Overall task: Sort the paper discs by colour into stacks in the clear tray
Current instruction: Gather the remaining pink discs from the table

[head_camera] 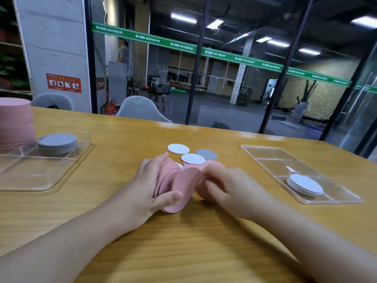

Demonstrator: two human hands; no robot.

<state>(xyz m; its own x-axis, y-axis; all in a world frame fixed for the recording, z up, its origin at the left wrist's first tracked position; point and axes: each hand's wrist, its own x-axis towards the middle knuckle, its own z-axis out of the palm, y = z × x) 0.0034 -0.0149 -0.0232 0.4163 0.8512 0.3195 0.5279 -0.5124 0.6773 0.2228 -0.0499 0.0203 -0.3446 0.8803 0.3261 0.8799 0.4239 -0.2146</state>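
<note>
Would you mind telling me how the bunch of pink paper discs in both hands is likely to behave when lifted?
The bunch of pink paper discs probably flexes: the front disc curves where the right hand pinches it. It likely fans or slides apart, since the edges already splay against the left hand. Being thin paper, it looks light.

A single wide-angle view looks from the person's head, forward and slightly down across the wooden tabletop (204, 242). Both forearms enter from the bottom edge, so the hands sit close to the lens at the centre of the frame. The far tabletop edge crosses the middle, and above it the view faces a glass wall (234, 78). Straight lines bend toward the edges.
</note>
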